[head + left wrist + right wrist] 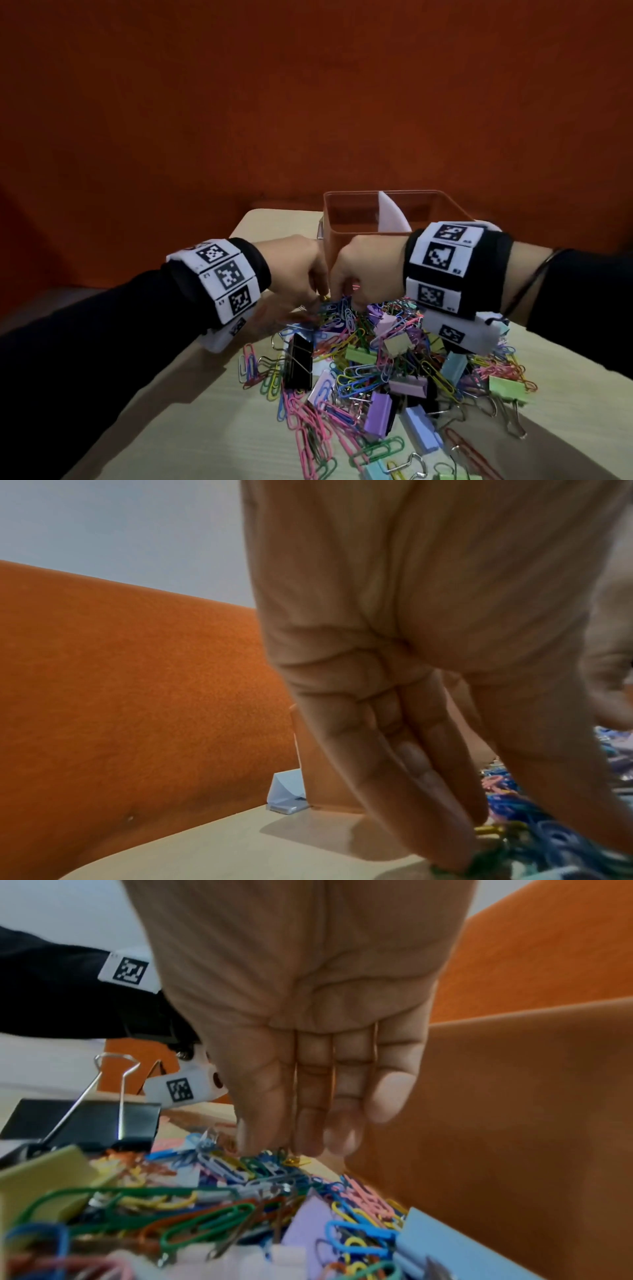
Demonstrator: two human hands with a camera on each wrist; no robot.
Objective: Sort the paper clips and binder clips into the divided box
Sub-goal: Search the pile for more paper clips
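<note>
A heap of coloured paper clips and pastel binder clips [376, 359] lies on the table in front of the clear divided box [376, 195]. Both hands meet at the heap's far edge, just before the box. My left hand [320, 294] points its fingers down, and the fingers [428, 764] and thumb close on a yellow paper clip [486, 830]. My right hand [352, 301] also points down, fingers together and thumb alongside, its tips [308, 1145] in the clips. A pink paper clip [356, 286] shows at its fingers. What lies under either set of fingertips is hidden.
A large black binder clip [298, 359] stands at the heap's left. Loose clips spread toward the near edge of the pale table [171, 428]. An orange wall rises right behind the box. A white divider [390, 212] splits the box into left and right compartments.
</note>
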